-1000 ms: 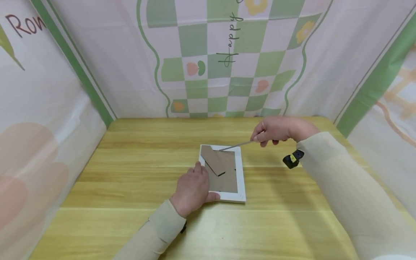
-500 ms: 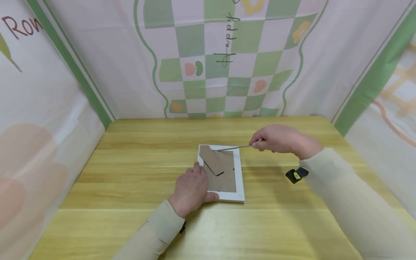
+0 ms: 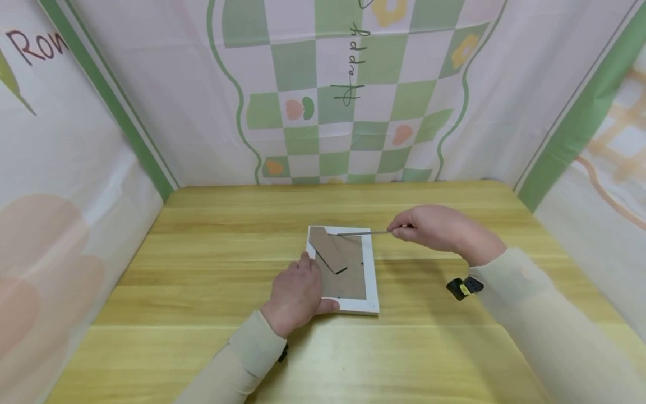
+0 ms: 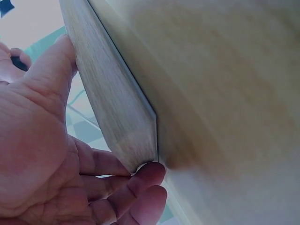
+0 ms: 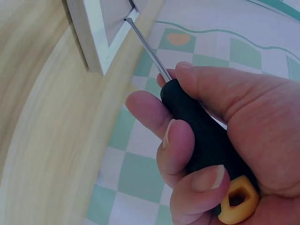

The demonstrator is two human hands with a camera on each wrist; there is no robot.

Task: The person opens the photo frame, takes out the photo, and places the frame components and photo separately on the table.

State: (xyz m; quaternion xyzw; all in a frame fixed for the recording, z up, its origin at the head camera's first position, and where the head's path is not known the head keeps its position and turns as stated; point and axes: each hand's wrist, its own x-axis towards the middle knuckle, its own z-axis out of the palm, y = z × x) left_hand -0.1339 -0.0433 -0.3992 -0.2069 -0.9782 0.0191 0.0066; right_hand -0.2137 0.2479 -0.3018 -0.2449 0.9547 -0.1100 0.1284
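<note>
A white picture frame lies face down on the table, its brown backing board and angled stand flap uppermost. My left hand grips the frame's near-left corner, thumb along the near edge; in the left wrist view its fingers curl at the frame's corner. My right hand holds a screwdriver by its black handle with a yellow end. The metal shaft lies low across the frame, and its tip meets the inner edge at the far side.
The wooden table runs back to a hanging cloth with green checks. More printed cloth stands at the left and right sides. A black strap device hangs at my right wrist.
My right hand has come lower and nearer, bringing the screwdriver shaft from a slant to almost flat. Its tip stays near the frame's far inner edge. The left hand keeps its hold.
</note>
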